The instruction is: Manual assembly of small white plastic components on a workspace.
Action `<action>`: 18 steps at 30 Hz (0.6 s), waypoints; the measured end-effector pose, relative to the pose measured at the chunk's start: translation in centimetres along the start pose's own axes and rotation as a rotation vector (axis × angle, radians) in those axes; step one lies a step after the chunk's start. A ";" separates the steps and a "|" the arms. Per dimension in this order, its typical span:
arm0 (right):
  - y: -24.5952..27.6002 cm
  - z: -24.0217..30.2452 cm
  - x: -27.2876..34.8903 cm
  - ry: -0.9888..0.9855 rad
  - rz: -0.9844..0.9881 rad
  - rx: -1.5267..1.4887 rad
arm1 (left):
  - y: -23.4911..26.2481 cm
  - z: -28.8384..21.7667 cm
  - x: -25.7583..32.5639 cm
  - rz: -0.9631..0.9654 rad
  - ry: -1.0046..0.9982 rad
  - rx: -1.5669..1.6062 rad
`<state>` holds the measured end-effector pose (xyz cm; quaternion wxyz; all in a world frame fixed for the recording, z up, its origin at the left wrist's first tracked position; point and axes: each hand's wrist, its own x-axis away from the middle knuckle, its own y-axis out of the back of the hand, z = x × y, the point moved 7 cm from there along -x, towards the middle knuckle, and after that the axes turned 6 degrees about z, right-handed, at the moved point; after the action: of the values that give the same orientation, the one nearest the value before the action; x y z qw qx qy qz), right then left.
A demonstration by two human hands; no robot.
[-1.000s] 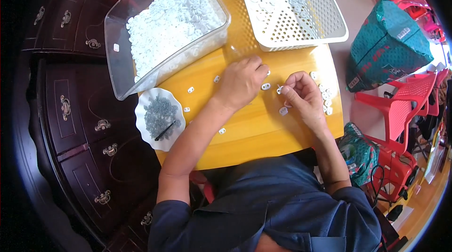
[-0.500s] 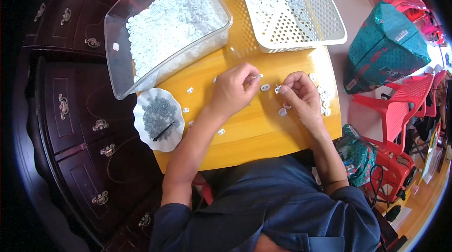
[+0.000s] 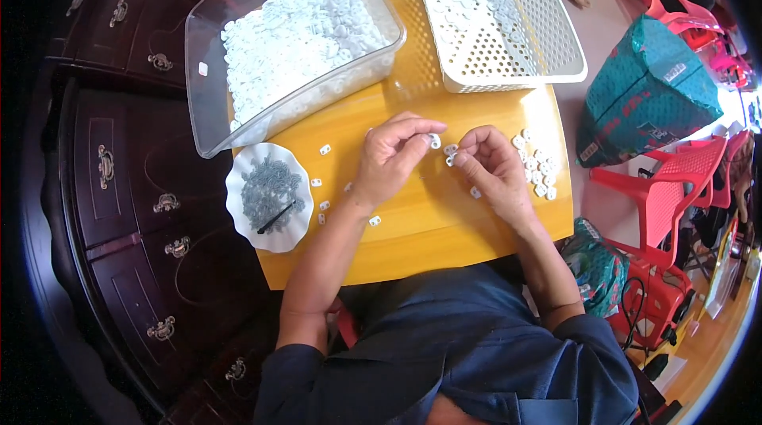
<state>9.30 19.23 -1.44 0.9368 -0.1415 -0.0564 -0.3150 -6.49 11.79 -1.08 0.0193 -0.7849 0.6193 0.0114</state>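
Between the thumb and forefinger of my left hand point(image 3: 394, 157) is a small white plastic piece point(image 3: 434, 141). My right hand point(image 3: 496, 171) pinches another small white piece point(image 3: 451, 161) at its fingertips, just right of the first. A white two-holed oval piece point(image 3: 451, 150) shows right beside the right fingertips; I cannot tell whether it touches them. Below, one more white piece point(image 3: 475, 192) lies on the yellow table point(image 3: 397, 254). Several round white pieces point(image 3: 540, 167) are clustered right of my right hand. Loose white two-holed pieces point(image 3: 375, 221) are scattered around my left forearm.
At the back left stands a clear bin point(image 3: 208, 111) heaped with white pieces. A cream perforated basket point(image 3: 565, 52) holds more. The scalloped white dish point(image 3: 299, 226) contains small grey parts and a black stick point(image 3: 275, 219). Teal bags point(image 3: 651, 92) and red chairs point(image 3: 665, 211) stand right.
My two hands have come closer together, the right one shifting left. The left has turned, its piece now lower with the forefinger stretched over it. A bare foot now shows at the top right.
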 end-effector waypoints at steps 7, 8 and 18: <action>-0.4 -0.1 -0.1 -0.023 0.028 0.067 | 0.1 0.5 0.1 0.082 0.154 0.062; -0.4 -0.1 -0.2 -0.024 0.028 0.067 | 0.2 0.4 0.1 0.081 0.154 0.062; -0.3 -1.0 -0.4 -0.005 0.065 0.110 | -0.2 -0.3 -0.1 0.169 0.152 -0.033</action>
<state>8.78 18.92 -2.40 0.9528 -0.0925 -0.0714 -0.2803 -6.35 11.94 -0.81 -0.0418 -0.7288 0.6825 -0.0361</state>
